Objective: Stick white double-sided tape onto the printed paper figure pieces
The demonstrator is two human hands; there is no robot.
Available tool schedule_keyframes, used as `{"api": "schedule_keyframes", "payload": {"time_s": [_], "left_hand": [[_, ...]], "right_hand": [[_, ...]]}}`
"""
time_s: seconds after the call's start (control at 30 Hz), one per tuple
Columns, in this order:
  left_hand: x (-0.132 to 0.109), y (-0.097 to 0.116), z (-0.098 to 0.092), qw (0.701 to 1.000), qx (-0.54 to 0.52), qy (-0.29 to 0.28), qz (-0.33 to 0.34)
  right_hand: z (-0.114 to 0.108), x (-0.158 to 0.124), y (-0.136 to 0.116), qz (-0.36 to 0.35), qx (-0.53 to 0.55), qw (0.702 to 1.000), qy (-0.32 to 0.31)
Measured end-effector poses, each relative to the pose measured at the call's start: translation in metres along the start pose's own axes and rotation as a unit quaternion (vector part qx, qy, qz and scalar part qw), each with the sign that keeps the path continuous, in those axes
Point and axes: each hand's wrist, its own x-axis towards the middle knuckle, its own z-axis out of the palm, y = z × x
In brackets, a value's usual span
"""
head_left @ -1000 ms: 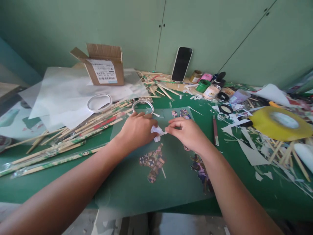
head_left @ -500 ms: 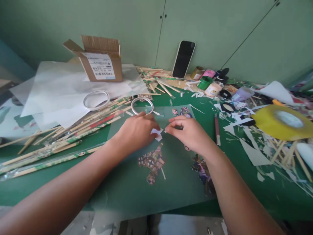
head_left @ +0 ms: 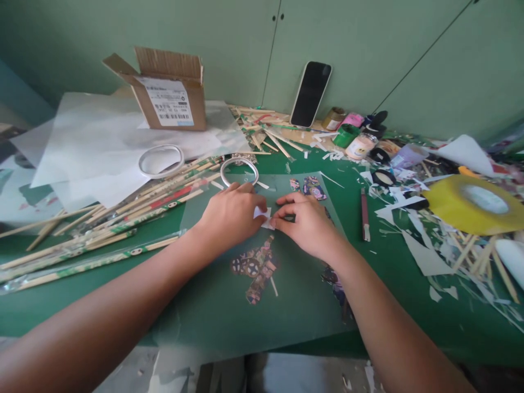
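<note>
"What step's this?"
"Edge work, I reckon: left hand (head_left: 235, 213) pinches the white paper piece (head_left: 265, 213) over the translucent sheet (head_left: 286, 322); right hand (head_left: 305, 224) is at its edge, can't tell if gripping. Next: light touch, probably."

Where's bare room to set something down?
Two patches of green table: one between the right forearm and paper scraps, one between the left forearm and wrapped sticks. Crowded: the far side, with box, tape rings and jars.
</note>
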Motion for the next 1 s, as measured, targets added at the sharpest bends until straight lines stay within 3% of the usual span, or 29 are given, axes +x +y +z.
{"api": "schedule_keyframes", "payload": {"time_s": [0.43,0.7,0.83,1.0], "left_hand": [[0.003,-0.011,-0.004,0.997,-0.065,-0.041,0.008],[0.005,-0.013,-0.005,0.996,-0.076,-0.041,0.022],[0.005,-0.014,-0.003,0.996,-0.083,-0.038,0.014],[0.004,-0.018,-0.006,0.998,-0.052,-0.032,0.013]], "right_hand": [[0.002,-0.006,-0.006,0.001,-0.097,0.995,0.008],[-0.004,0.005,0.005,0.046,-0.027,0.999,-0.011],[-0.003,0.004,0.001,0.043,-0.068,0.997,-0.003],[-0.002,0.005,0.005,0.016,-0.027,0.999,0.0]]}}
